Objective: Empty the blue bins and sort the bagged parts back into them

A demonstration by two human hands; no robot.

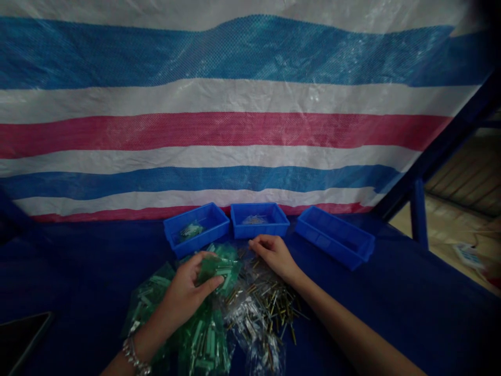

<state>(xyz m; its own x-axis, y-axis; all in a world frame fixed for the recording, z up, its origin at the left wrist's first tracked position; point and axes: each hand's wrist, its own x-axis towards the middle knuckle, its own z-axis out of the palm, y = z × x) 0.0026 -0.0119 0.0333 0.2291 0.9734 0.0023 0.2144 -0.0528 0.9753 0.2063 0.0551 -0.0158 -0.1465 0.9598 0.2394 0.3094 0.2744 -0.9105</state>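
Observation:
My left hand (188,287), with a beaded bracelet at the wrist, is closed on a green plastic bag (229,269) of small pale pieces. Under and around it lies a heap of similar green bags (203,339). To the right, my right hand (276,256) has thumb and fingers pinched together over the far end of a loose pile of thin metal pins (279,305), some brass-coloured and some silvery. Whatever lies in that pinch is too small to make out. Clear plastic bags (246,313) with metal pieces spread between the two heaps.
Three blue bins stand along the back: a left bin (172,237) with a green bag, a middle bin (262,230) with thin pieces, and a right bin (332,244). A striped tarp (235,130) hangs behind. A dark flat object (23,339) lies at lower left.

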